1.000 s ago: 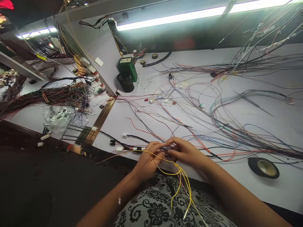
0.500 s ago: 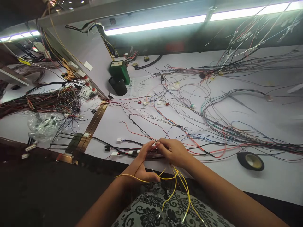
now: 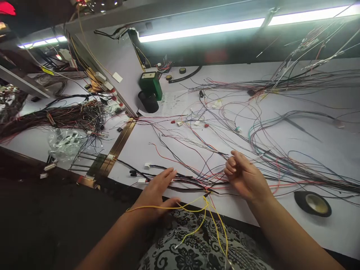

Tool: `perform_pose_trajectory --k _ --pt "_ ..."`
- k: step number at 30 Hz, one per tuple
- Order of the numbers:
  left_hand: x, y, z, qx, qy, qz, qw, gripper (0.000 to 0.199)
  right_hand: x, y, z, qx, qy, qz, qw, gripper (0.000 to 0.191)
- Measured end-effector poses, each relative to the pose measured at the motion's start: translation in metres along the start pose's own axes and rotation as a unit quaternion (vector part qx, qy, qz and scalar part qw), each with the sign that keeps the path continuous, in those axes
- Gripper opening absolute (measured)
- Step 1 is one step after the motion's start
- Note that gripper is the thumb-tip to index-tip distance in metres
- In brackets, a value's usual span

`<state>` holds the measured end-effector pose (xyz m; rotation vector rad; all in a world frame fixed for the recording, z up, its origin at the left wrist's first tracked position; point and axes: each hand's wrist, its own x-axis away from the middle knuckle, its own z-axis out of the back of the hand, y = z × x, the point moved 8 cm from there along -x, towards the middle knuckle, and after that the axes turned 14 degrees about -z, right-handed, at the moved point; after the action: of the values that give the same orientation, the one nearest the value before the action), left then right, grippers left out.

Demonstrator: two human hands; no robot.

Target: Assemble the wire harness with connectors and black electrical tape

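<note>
My left hand [image 3: 157, 191] lies over the bench's front edge with its fingers stretched and thumb apart. Under its fingertips runs a dark wire bundle ending in a white connector [image 3: 141, 180]. One of the yellow wires [image 3: 218, 227] passes across my left wrist; the others hang over the edge onto a patterned garment. A dark wrapped joint [image 3: 207, 194] gathers them by the bundle. Raised over the wires to the right, my right hand [image 3: 249, 178] has its fingers curled in. Whether something thin is pinched there cannot be made out.
A roll of black tape [image 3: 313, 203] lies at right. Further back stand a green box [image 3: 152, 84] and a black cup [image 3: 148, 102]. Loose wires [image 3: 303, 165] spread over the bench. A brown metal strip [image 3: 119, 148] and plastic bag [image 3: 66, 142] are at left.
My hands were together over the wire bundle and have parted. The right one has moved right and up; the left has opened. The view has shifted, and the yellow wires' joint now shows.
</note>
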<state>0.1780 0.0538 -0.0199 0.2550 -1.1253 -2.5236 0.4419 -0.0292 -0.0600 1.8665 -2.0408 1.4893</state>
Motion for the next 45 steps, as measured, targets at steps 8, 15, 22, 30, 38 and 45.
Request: perform_pose_trajectory --k 8,15,22,30,38,45 --pt "0.035 -0.005 0.095 0.245 0.141 0.062 0.957 0.075 0.000 0.016 -0.026 0.104 -0.042 -0.023 0.993 0.029" --pt "0.041 -0.050 0.144 0.266 0.291 0.167 0.904 0.040 -0.016 0.010 -0.081 0.538 -0.026 0.070 0.840 0.028" --pt "0.026 -0.009 0.146 -0.153 0.119 0.032 0.981 0.023 -0.029 0.045 -0.108 0.836 -0.022 0.057 0.546 0.037" --pt "0.065 -0.099 0.131 0.109 0.084 0.338 0.931 0.058 -0.017 0.033 -0.110 0.848 0.007 0.093 0.521 0.021" --pt "0.040 -0.081 0.126 -0.292 -0.085 0.328 0.894 0.053 -0.030 0.054 -0.124 0.889 -0.015 0.062 0.454 0.019" --pt "-0.006 -0.042 0.102 -0.186 -0.036 0.217 0.958 0.047 -0.036 0.061 -0.134 0.894 0.002 0.045 0.446 0.017"
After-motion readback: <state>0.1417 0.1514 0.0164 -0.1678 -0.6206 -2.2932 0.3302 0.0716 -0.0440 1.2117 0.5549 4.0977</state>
